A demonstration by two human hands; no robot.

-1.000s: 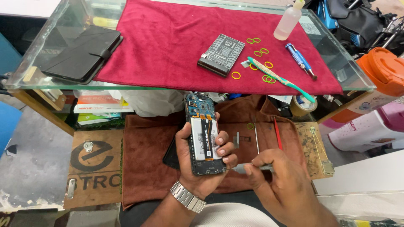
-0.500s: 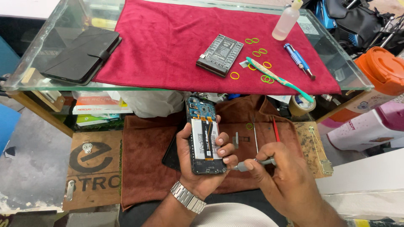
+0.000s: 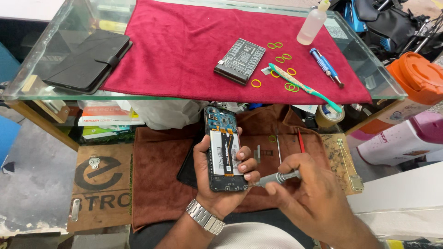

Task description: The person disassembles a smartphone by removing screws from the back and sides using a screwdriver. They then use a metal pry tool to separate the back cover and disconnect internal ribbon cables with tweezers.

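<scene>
The left hand (image 3: 220, 184) gripped an opened phone (image 3: 224, 150), long axis pointing away from the wrist, while the right hand (image 3: 310, 193), just beside it, pinched a screwdriver (image 3: 276, 178) tipped toward the phone's lower edge.

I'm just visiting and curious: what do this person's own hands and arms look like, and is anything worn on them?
Both are bare: no gloves, and no sleeves reach the forearms that show. The left hand has a silver metal link watch band around the wrist, and its fingernails are short. The right hand shows no ring, watch or band. A pale garment shows at the bottom edge, between the arms.
</scene>
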